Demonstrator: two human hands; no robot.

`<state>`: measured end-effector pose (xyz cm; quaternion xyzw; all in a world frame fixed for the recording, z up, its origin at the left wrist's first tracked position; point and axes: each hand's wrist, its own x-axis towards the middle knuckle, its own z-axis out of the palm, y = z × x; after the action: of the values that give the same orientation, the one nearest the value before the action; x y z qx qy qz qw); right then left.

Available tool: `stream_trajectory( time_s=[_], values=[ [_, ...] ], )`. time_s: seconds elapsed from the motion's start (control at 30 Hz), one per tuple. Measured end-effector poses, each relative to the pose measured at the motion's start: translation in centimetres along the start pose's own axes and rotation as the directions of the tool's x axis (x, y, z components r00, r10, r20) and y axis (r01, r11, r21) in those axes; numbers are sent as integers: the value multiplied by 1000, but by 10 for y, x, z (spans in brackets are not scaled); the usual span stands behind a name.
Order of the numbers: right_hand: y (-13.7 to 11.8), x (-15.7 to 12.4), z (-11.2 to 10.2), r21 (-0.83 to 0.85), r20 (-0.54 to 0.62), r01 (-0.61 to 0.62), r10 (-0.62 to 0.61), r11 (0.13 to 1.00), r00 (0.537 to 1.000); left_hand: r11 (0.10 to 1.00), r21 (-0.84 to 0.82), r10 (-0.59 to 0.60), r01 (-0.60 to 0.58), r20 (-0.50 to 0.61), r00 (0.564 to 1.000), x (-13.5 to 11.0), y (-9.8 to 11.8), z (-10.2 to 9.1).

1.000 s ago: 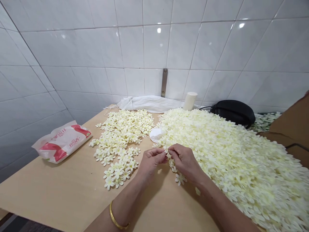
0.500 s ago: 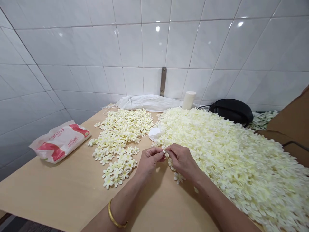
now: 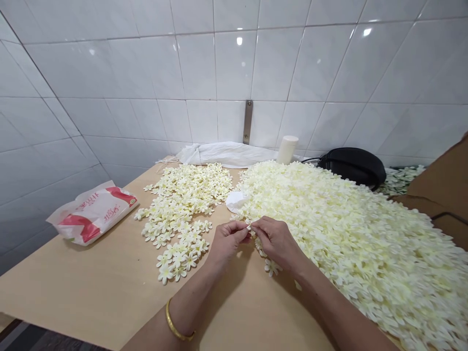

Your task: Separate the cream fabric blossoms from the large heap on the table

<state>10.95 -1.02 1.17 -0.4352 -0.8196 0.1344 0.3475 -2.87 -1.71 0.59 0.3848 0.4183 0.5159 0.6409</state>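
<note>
My left hand (image 3: 228,240), with a gold bangle on its wrist, meets my right hand (image 3: 273,239) at the fingertips. Both are closed in a pinch on a small pale flower (image 3: 249,227), mostly covered by the fingers. A large heap of cream-white artificial flowers (image 3: 340,234) spreads beside and beyond my right hand. Left of my hands lies a smaller spread of similar flowers (image 3: 186,204) with yellowish centres. One loose flower (image 3: 272,267) rests just below my right hand. A white scrap (image 3: 235,201) lies beyond my fingertips, partly under the heap.
A tissue pack (image 3: 93,213) sits on the wooden table (image 3: 95,292) at left. White cloth (image 3: 223,155) lies along the tiled wall, beside a white cylinder (image 3: 287,149). A black case (image 3: 351,168) and brown cardboard (image 3: 444,190) stand at the right.
Both hands keep nearly the same pose, pinched together at the fingertips. The view has shifted very slightly; the piles look the same.
</note>
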Motion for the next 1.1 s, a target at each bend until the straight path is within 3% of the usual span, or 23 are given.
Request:
stream_trajectory(
  time_s=[0.33, 0.47, 0.6, 0.83, 0.97, 1.1],
  values=[
    [1, 0, 1, -57, 13, 6, -5, 998, 1000, 999, -32, -20, 21, 30, 999, 1, -2, 0],
    [-1, 1, -1, 5, -3, -18, 18, 1000, 1000, 999, -39, -22, 23, 26, 999, 4, -4, -1],
    [-4, 2, -5, 92, 62, -25, 19, 995, 998, 1000, -12, -9, 9, 5, 1000, 2, -3, -2],
    [-2, 2, -5, 123, 81, -20, 10, 992, 997, 999, 35, -8, 9, -25, 1000, 1, 2, 1],
    [-1, 2, -5, 182, 86, -130, 116, 975, 989, 999, 37, -17, 19, -61, 998, 2, 2, 2],
    [3, 2, -3, 234, 11, -278, 283, 932, 959, 998, 64, -3, 8, -83, 997, 0, 2, 2]
  ],
)
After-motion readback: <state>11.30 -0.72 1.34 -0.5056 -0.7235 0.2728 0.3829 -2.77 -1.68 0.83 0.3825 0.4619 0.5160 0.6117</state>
